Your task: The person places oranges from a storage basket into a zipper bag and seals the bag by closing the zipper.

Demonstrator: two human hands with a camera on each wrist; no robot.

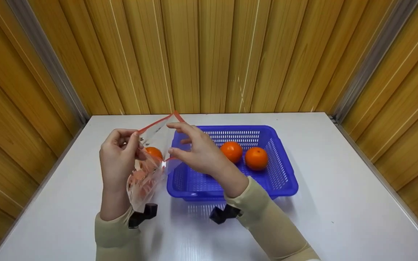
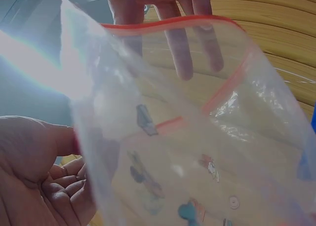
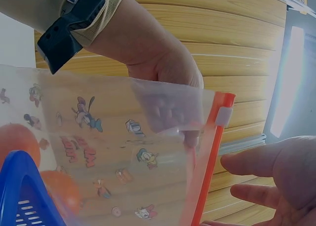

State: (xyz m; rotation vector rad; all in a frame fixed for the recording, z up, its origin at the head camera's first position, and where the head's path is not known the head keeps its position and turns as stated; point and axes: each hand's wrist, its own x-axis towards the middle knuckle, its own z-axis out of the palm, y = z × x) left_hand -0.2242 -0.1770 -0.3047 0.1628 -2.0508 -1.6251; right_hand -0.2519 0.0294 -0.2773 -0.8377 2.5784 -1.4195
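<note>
A clear zip bag (image 1: 147, 181) with a red closure strip and printed cartoon figures hangs between my hands, its mouth spread apart. My left hand (image 1: 118, 157) pinches the bag's rim between thumb and fingers. At the other side of the mouth is my right hand (image 1: 200, 150), thumb and fingers spread; the right wrist view shows this hand (image 3: 281, 179) beside the red strip, gripping nothing. An orange (image 1: 154, 152) shows at the bag, with more orange shapes through the printed film below. In the right wrist view two oranges (image 3: 17, 144) appear through the film.
A blue perforated plastic basket (image 1: 232, 194) stands right of the bag on a white table (image 1: 339, 217). Inside it lie two oranges (image 1: 256, 158), side by side. Wood-patterned panels (image 1: 209, 54) close off the back and both sides.
</note>
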